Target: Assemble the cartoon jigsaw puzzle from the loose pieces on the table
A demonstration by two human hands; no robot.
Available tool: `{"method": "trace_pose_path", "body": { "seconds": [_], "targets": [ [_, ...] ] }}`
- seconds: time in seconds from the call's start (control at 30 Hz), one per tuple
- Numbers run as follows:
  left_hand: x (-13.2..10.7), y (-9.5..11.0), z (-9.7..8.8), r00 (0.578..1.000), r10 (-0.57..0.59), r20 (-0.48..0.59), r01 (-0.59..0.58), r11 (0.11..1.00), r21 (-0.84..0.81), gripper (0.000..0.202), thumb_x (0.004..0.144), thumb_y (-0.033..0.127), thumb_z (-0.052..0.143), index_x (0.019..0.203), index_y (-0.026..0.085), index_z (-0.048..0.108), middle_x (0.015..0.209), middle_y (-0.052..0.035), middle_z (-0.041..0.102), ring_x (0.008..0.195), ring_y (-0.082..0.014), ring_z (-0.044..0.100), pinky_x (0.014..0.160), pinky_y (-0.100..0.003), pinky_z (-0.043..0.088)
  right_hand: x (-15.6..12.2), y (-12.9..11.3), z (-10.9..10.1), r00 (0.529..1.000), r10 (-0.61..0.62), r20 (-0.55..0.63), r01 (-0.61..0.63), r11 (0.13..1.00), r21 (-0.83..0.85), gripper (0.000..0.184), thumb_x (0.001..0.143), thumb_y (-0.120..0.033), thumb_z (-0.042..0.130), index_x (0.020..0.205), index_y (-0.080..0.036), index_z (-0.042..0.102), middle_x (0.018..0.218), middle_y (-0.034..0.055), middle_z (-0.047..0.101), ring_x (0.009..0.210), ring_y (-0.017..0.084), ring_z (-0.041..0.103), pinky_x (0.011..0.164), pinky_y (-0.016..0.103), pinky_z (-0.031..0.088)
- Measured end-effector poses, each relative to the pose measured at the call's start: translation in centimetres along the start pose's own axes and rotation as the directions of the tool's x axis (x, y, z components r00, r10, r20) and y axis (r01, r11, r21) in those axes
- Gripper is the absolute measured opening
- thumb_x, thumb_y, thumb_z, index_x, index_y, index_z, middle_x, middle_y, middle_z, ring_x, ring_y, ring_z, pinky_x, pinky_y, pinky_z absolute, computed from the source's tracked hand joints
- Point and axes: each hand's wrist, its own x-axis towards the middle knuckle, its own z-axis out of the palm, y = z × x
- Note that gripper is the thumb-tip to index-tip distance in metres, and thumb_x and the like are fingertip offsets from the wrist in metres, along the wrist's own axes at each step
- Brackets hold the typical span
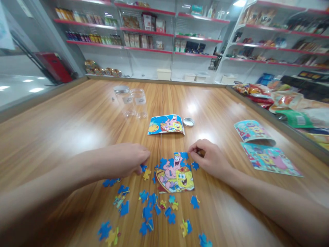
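On the wooden surface (77,130) the half-built puzzle (174,175) lies between both hands — the left hand (125,159) rests fingers-down by its left edge, grip unclear, the right hand (209,159) pinches what looks like a small piece at its top-right corner — with loose pieces (147,209) scattered just below.

Two hands (128,159) (209,159), two clear jars (123,99) (139,102), one loose lid (188,121), three picture cards (166,125) (253,132) (271,159)

a shop, wall shelves (144,32) stocked with packaged goods, snack bags (285,99) alongside
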Motion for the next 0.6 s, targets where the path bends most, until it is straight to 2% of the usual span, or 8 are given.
{"method": "trace_pose_path", "body": {
  "seconds": [0.1,0.2,0.6],
  "targets": [
    [0.06,-0.64,0.44,1.000,0.007,-0.026,-0.007,1.000,-0.003,0.006,0.084,0.017,0.066,0.082,0.020,0.061,0.081,-0.0026,0.063,0.069,-0.0168,0.056,0.059,-0.028,0.033,-0.02,0.00,-0.01,1.000,-0.004,-0.002,0.004,1.000,0.004,0.014,0.083,-0.009,0.060,0.083,-0.019,0.070,0.079,0.0032,0.068,0.075,0.018,0.061,0.067,0.031,0.049],
    [-0.05,-1.09,0.44,1.000,-0.006,-0.003,0.006,1.000,-0.003,0.007,0.082,0.020,0.069,0.080,0.021,0.062,0.080,-0.0027,0.063,0.070,-0.0177,0.057,0.059,-0.029,0.032,0.02,-0.05,0.01,1.000,0.001,-0.013,0.000,1.000,0.011,0.015,0.082,-0.008,0.060,0.082,-0.019,0.070,0.079,0.0030,0.069,0.073,0.017,0.062,0.066,0.030,0.049],
    [-0.26,-0.92,-0.06,0.998,-0.008,0.054,0.009,1.000,-0.013,0.007,0.080,0.020,0.072,0.077,0.021,0.065,0.080,-0.0022,0.066,0.076,-0.0190,0.061,0.061,-0.028,0.033,-0.01,0.16,0.08,1.000,-0.014,-0.007,0.014,1.000,0.001,0.014,0.082,-0.009,0.060,0.083,-0.020,0.070,0.078,0.0025,0.068,0.073,0.017,0.061,0.066,0.030,0.048]
  ]
}}
